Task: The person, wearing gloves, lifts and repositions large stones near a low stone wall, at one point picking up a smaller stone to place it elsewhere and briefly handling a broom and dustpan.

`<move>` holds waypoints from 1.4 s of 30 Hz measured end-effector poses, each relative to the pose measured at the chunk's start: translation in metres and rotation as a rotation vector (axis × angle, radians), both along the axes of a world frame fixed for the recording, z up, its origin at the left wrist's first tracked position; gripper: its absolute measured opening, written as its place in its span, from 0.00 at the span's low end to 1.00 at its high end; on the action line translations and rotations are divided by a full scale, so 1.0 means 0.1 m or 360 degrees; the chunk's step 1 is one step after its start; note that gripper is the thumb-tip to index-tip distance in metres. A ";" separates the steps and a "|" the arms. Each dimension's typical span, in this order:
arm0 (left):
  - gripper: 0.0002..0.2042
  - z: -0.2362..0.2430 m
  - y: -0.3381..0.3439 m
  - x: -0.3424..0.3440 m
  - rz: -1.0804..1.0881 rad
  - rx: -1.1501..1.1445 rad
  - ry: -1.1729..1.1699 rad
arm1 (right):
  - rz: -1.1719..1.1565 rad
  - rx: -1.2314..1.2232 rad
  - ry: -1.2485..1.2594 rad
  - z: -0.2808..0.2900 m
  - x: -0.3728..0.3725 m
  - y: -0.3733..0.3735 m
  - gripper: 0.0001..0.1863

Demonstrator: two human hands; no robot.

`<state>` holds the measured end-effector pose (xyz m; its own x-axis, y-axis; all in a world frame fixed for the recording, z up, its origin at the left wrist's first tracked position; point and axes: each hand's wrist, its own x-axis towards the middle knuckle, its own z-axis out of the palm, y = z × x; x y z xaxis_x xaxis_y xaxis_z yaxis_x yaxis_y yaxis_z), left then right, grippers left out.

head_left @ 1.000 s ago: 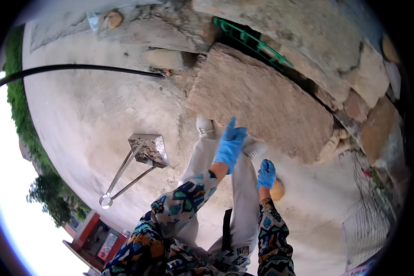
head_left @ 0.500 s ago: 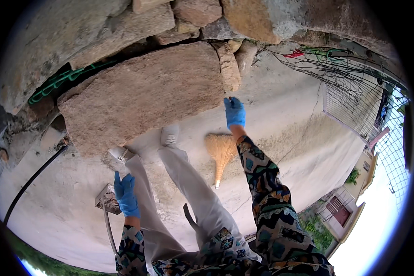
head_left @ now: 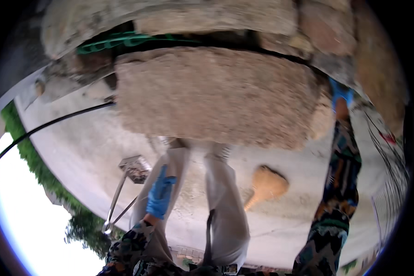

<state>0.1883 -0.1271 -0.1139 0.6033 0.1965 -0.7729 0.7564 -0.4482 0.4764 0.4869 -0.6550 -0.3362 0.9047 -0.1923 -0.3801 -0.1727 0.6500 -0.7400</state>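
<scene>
My left hand [head_left: 160, 195], in a blue glove, hangs before my left trouser leg with its fingers stretched out and nothing in it. My right hand [head_left: 341, 92], gloved in the same blue, reaches far out to the stones beside the right end of a big rough stone slab [head_left: 211, 96]. Blur and the stones hide its fingers, so I cannot tell what it holds or touches. A straw hand broom [head_left: 267, 183] lies on the concrete between my legs and my right arm. Near my left hand is a metal dustpan [head_left: 134, 169] with dark debris in it.
Large stones [head_left: 216, 18] line the far side behind the slab, with a green plastic piece [head_left: 119, 42] in the gap. A black hose [head_left: 55, 122] curves in from the left. Tangled wire mesh [head_left: 391, 170] is at the right. Both my shoes are by the slab's near edge.
My view has turned to the right, shifting the scene. My right hand has gone farther out, from beside the slab to the stones at its far right end. My left hand stays by my leg.
</scene>
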 end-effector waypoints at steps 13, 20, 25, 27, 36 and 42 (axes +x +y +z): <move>0.24 0.00 0.21 -0.22 0.0384 -0.0193 -0.0099 | -0.0916 -0.1156 0.1194 0.81 -0.33 0.76 0.24; 0.24 -0.10 0.26 -0.44 0.0564 -0.0264 -0.0208 | -0.0097 -0.1383 0.0984 1.40 -1.18 1.81 0.24; 0.24 -0.15 0.33 -0.58 0.0893 -0.0370 -0.0144 | 0.0345 -0.1187 0.0888 1.47 -1.12 3.12 0.24; 0.23 -0.18 0.31 -0.57 0.1012 -0.0365 -0.0283 | 0.0558 -0.1215 0.0855 1.55 -0.92 3.65 0.25; 0.23 -0.18 0.45 -0.66 0.1349 -0.0612 -0.0225 | 0.0348 -0.0793 0.0723 1.18 -0.23 5.12 0.30; 0.23 -0.16 0.50 -0.64 0.1514 -0.0775 -0.0166 | 0.0543 -0.0997 0.1037 1.05 -0.01 5.32 0.35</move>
